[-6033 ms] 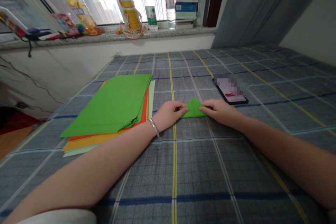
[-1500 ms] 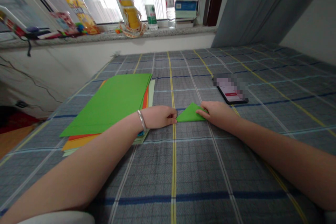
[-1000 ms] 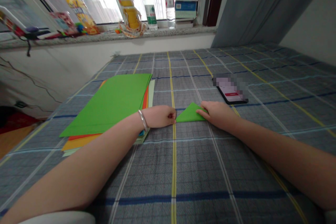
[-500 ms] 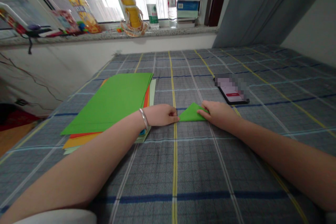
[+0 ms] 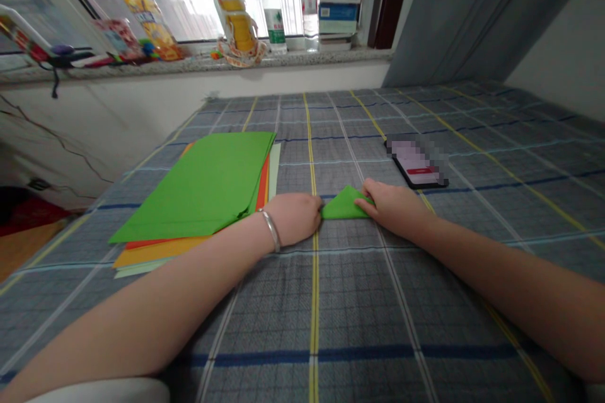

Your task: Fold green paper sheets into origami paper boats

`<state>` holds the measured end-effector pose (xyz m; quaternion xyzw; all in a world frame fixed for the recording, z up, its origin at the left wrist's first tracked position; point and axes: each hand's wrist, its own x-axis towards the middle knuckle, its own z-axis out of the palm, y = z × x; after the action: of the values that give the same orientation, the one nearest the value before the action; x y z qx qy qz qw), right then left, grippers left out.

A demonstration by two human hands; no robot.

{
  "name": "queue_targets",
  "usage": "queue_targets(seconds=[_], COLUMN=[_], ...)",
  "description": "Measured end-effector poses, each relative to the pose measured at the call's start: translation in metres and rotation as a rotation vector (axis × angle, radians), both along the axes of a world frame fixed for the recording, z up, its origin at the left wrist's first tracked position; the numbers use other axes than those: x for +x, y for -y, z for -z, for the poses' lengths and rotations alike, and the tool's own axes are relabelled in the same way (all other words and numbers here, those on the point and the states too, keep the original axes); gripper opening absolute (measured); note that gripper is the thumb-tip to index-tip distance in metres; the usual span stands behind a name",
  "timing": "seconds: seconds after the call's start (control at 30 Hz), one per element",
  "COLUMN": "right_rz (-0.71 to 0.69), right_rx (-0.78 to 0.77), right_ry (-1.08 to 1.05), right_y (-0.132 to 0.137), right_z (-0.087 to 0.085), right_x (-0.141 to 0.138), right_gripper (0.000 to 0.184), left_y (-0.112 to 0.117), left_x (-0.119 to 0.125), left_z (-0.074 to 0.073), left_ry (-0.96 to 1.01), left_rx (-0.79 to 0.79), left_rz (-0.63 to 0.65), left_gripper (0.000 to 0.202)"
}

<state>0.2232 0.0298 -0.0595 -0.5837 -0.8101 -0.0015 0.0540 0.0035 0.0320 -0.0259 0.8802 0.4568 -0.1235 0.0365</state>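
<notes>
A small green paper folded into a triangle (image 5: 344, 204) lies on the plaid cloth (image 5: 359, 302). My left hand (image 5: 295, 217), with a silver bracelet at the wrist, is closed and its fingertips pinch the triangle's left corner. My right hand (image 5: 394, 204) lies on the cloth, with its fingers pressed on the triangle's right edge. Both forearms reach in from the bottom of the view.
A stack of coloured paper sheets (image 5: 203, 186), green on top, lies left of my hands. A phone (image 5: 416, 160) lies behind my right hand. On the windowsill (image 5: 198, 63) stand bottles (image 5: 271, 6) and a box (image 5: 336, 9). A grey curtain (image 5: 463, 12) hangs at the right.
My left hand has shifted right from the paper stack's edge, and its fingers now close on the triangle's left corner. My right hand keeps its place on the right edge.
</notes>
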Motion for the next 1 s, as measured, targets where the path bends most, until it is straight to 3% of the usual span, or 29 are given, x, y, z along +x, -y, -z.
queue_targets(seconds=[0.07,0.17,0.3,0.43,0.57,0.77,1.0], right_rz=[0.004,0.006,-0.004,0.0,0.032,0.006,0.012], right_rx=[-0.003,0.009,0.036,0.033,-0.019,-0.269,-0.523], right_ry=[0.001,-0.013,-0.039,-0.064,-0.145,-0.353,-0.333], right_y=[0.0,0.0,0.001,0.002,-0.002,-0.019,-0.023], right_z=[0.0,0.0,0.002,0.002,0.0,-0.002,-0.017], right_x=[0.0,0.0,0.001,0.0,0.003,0.022,0.036], right_gripper=[0.021,0.02,0.02,0.022,0.022,0.025,0.024], left_y=[0.006,0.007,-0.006,-0.014,-0.013,-0.012,-0.011], left_x=[0.008,0.016,0.02,0.021,0.022,0.023,0.024], left_z=[0.005,0.018,0.036,0.041,0.038,0.039,0.038], left_ry=[0.027,0.181,0.396,0.341,0.284,0.258,0.25], left_rx=[0.176,0.342,0.261,0.115,0.08,0.091,0.1], left_rz=[-0.108,0.05,0.22,0.162,0.149,0.131,0.135], left_gripper=[0.031,0.028,0.038,0.05,0.051,0.052,0.052])
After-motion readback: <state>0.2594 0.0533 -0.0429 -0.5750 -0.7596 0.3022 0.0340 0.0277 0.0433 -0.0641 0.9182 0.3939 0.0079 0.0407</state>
